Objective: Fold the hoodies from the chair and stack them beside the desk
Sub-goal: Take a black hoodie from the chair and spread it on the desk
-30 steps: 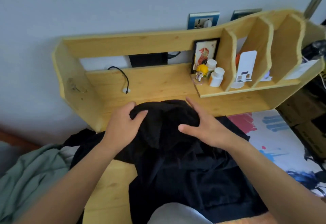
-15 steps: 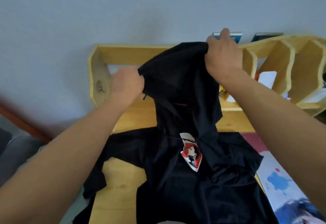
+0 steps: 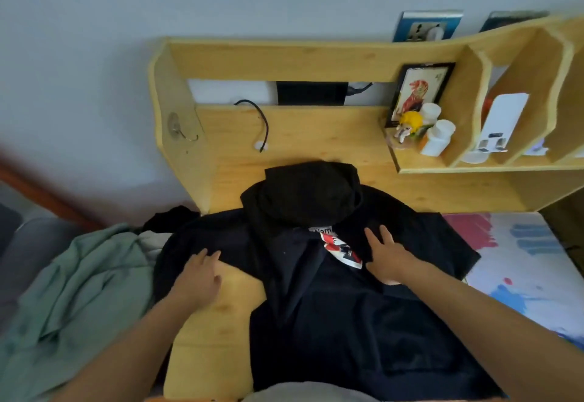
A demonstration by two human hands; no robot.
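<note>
A black hoodie (image 3: 347, 313) lies spread on the wooden desk (image 3: 215, 332), its hood laid flat toward the back and a red-and-white chest print showing. My left hand (image 3: 199, 275) rests at the edge of the left sleeve, fingers apart, partly on bare wood. My right hand (image 3: 387, 254) lies flat on the chest just right of the print, fingers spread. Neither hand grips the cloth. A green hoodie (image 3: 79, 291) is heaped left of the desk.
A wooden shelf unit (image 3: 316, 60) stands at the desk's back with a framed picture (image 3: 417, 91), white bottles (image 3: 437, 137) and a black cable (image 3: 262, 123). A printed mat (image 3: 521, 259) covers the desk's right side. A grey wall rises behind.
Both hands had lifted the hood high, then laid it down flat at the back. They let go and dropped onto the sleeve and chest.
</note>
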